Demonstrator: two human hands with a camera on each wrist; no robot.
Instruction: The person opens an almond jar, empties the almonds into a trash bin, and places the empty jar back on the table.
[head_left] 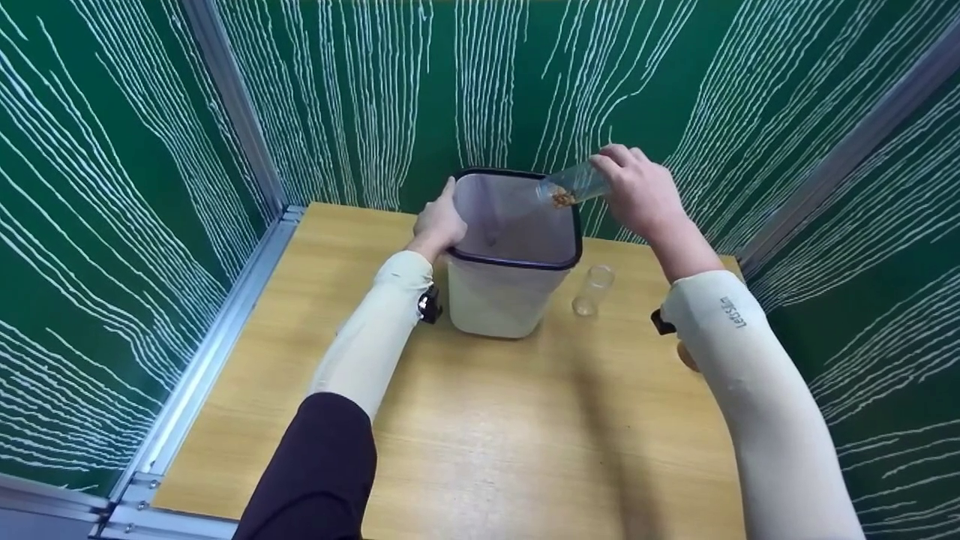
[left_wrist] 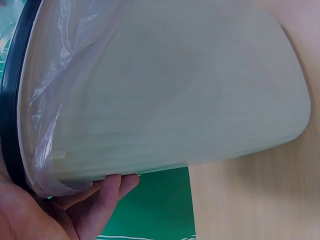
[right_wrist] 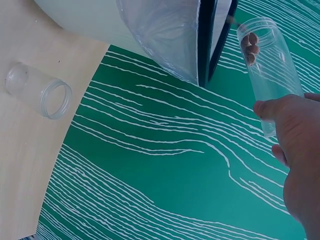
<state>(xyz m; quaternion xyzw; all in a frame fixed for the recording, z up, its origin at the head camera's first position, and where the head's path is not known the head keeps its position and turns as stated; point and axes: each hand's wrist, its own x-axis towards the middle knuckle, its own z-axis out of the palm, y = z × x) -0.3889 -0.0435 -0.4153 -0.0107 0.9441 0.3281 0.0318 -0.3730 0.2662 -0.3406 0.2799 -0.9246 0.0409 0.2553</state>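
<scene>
A pale trash bin with a dark rim and a thin plastic liner stands at the table's far side. My left hand grips its left rim, with fingers against the outer wall. My right hand holds a clear plastic jar by its base end, tipped with its mouth over the bin's right rim. Small brown nut-like pieces are gathered at the jar's mouth, and a blurred brown streak shows just outside it in the right wrist view.
A second clear jar lies on its side, right of the bin, its open mouth showing in the right wrist view. Partly hidden by my right forearm is a round tan object. Green panels with white lines enclose the wooden table.
</scene>
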